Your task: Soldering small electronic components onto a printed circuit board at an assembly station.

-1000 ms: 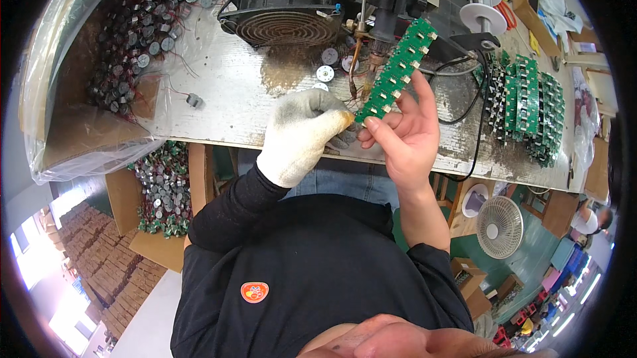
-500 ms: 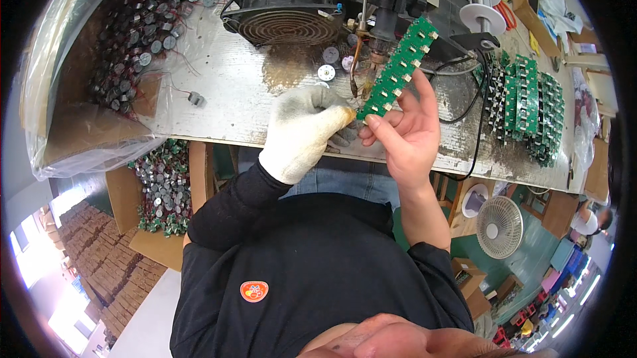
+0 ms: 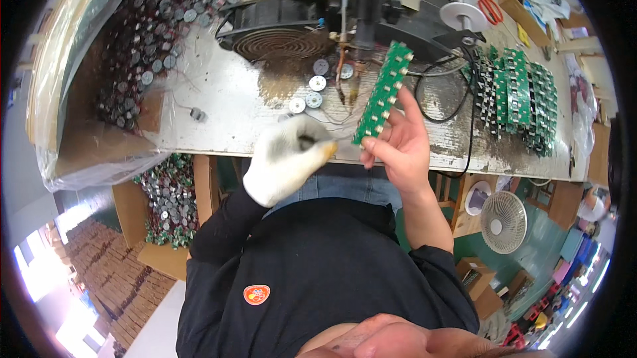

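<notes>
My bare right hand [image 3: 401, 145] grips a long green circuit board strip [image 3: 385, 92] by its lower end. The strip slants up and to the right, with small pale connectors along it. My left hand [image 3: 285, 162], in a white glove with a stained fingertip, is closed in a pinch just left of the strip's lower end. Whatever is between its fingers I cannot make out. Thin wires run near its fingertips. Beyond it lie several small round motors [image 3: 313, 100]. Behind the strip stands a soldering tip [image 3: 342, 86] on an upright holder.
A black fan [image 3: 279, 36] stands at the back. Wired motors [image 3: 156, 46] heap up at the left, beside a plastic-lined box. Stacked green boards [image 3: 521, 96] lie at the right, near a black cable [image 3: 472, 126] and solder spools [image 3: 460, 3]. A carton of motors [image 3: 169, 202] sits below the table edge.
My left hand has drawn away from the strip, to the left and nearer to me. The strip in my right hand has come lower and stands a little steeper.
</notes>
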Demonstrator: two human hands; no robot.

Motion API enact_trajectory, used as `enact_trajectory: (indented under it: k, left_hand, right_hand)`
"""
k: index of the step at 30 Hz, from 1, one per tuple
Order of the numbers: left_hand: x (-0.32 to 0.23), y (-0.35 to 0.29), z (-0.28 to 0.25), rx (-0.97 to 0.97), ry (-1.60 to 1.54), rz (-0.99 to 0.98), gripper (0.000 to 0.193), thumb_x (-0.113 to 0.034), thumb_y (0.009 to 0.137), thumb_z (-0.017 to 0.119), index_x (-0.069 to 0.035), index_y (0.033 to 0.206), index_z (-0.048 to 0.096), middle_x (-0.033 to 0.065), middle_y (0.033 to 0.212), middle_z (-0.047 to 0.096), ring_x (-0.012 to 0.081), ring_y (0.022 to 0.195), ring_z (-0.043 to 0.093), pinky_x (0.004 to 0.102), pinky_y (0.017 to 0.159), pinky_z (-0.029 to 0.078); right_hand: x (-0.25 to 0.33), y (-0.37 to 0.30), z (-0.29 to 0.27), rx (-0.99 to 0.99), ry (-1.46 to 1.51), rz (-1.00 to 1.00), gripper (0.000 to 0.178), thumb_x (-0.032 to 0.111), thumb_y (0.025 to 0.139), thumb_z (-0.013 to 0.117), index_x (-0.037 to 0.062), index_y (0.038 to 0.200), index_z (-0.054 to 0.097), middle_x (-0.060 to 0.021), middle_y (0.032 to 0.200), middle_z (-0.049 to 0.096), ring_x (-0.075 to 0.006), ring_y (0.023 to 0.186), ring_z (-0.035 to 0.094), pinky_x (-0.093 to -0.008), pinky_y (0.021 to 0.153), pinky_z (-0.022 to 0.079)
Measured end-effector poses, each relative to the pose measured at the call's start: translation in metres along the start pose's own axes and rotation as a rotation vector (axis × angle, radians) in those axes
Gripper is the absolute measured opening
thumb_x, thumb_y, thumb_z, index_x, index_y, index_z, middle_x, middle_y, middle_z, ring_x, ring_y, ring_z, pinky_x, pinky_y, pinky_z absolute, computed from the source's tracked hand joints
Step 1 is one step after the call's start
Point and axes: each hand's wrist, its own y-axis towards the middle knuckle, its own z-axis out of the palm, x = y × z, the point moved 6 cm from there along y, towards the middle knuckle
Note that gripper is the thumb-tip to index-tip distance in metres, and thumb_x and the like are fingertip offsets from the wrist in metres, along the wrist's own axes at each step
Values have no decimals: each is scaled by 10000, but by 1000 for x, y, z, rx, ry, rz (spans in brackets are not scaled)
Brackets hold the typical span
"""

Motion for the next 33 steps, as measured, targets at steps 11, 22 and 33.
enact_trajectory:
  k: [11, 22, 33]
  left_hand:
    - [-58, -35, 84, -294, 651, 895, 465, -146, 649, 680, -134, 1112, 639, 105, 1091, 578, 301, 905, 581, 400, 761, 473]
    - [-93, 9, 141, 234, -399, 431, 225, -29, 812, 693, 15, 1007, 590, 72, 912, 625, 117, 803, 597, 256, 679, 488]
    - [-62, 58, 152, 96, -657, 194, 158, -73, 851, 649, -13, 996, 662, 12, 881, 658, 80, 745, 581, 225, 648, 445]
  right_hand:
    - [34, -95, -8, 37, -75, -8, 891, -147, 695, 670, 47, 1395, 153, -175, 1113, 553, -199, 764, 657, -250, 564, 540]
    - [99, -63, -82, -63, 141, -400, 122, 89, 970, 449, 22, 974, 551, -95, 986, 600, -170, 884, 586, -308, 726, 488]
    - [88, -11, -98, -30, 322, -164, 105, 123, 923, 567, 26, 885, 569, -66, 718, 607, -146, 550, 591, -254, 469, 470]
